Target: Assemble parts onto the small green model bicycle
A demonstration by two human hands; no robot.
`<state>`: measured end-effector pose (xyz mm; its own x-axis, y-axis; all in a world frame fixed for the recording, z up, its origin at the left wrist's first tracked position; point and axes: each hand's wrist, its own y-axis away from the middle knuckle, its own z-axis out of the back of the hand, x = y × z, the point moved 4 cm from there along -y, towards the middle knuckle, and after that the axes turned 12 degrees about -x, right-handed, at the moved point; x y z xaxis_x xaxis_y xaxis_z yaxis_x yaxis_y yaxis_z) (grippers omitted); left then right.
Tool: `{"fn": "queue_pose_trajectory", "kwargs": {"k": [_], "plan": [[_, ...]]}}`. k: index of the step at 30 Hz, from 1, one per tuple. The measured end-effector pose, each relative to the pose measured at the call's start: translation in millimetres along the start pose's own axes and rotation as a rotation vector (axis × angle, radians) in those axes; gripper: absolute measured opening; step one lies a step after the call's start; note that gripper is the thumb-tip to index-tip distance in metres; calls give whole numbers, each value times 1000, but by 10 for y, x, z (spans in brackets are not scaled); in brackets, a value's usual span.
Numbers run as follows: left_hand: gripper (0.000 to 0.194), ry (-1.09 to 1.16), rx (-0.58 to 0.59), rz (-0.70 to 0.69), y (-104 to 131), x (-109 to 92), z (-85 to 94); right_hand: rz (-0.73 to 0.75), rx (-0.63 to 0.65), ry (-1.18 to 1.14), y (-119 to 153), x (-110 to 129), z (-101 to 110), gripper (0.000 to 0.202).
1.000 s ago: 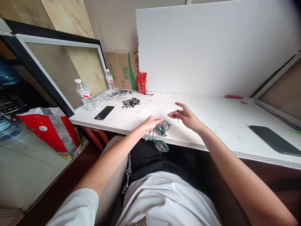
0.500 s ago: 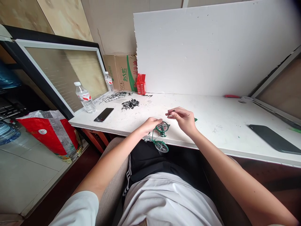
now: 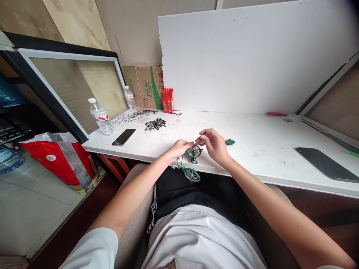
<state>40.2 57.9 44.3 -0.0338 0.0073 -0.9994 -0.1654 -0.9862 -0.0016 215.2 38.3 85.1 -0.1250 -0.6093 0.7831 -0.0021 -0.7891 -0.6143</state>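
A small green model bicycle (image 3: 191, 174) is held at the table's front edge, one wheel over the tabletop and the other out over my lap. My left hand (image 3: 179, 148) is closed on it, near the upper wheel. Just right of that wheel, my right hand (image 3: 214, 145) pinches a thin dark piece, too small to name, with its end close to the wheel. Whether the piece touches the wheel I cannot tell. A flat green piece (image 3: 230, 142) lies on the table beyond my right hand.
On the white table (image 3: 252, 164) lie a phone (image 3: 123, 137), black model parts (image 3: 155, 124) and black part frames (image 3: 137, 115). A water bottle (image 3: 101, 117) stands at left. Behind are a red box (image 3: 168, 101) and a carton (image 3: 146, 86). A dark flat slab (image 3: 328, 164) lies at right.
My right hand has moved left and slightly down toward the upper wheel with the thin piece, uncovering the flat green piece. My left hand and the bicycle have stayed nearly still.
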Motion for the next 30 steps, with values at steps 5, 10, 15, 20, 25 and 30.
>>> {"fn": "queue_pose_trajectory", "kwargs": {"k": [5,10,15,20,25,30], "plan": [[57,6,4,9,10,-2,4,-14,29,34,19,-37,-6,38],[59,6,5,5,12,6,-1,-18,77,71,17,-53,-7,41],[58,28,12,-8,17,-4,-16,-14,107,94,24,-40,-14,38],[57,24,13,-8,23,-9,-17,-12,118,102,35,-28,-17,36],[56,2,4,-9,15,8,-7,1,132,125,40,-19,-20,34],[55,-19,12,-11,17,8,-8,25,148,167,41,17,-28,34]]}}
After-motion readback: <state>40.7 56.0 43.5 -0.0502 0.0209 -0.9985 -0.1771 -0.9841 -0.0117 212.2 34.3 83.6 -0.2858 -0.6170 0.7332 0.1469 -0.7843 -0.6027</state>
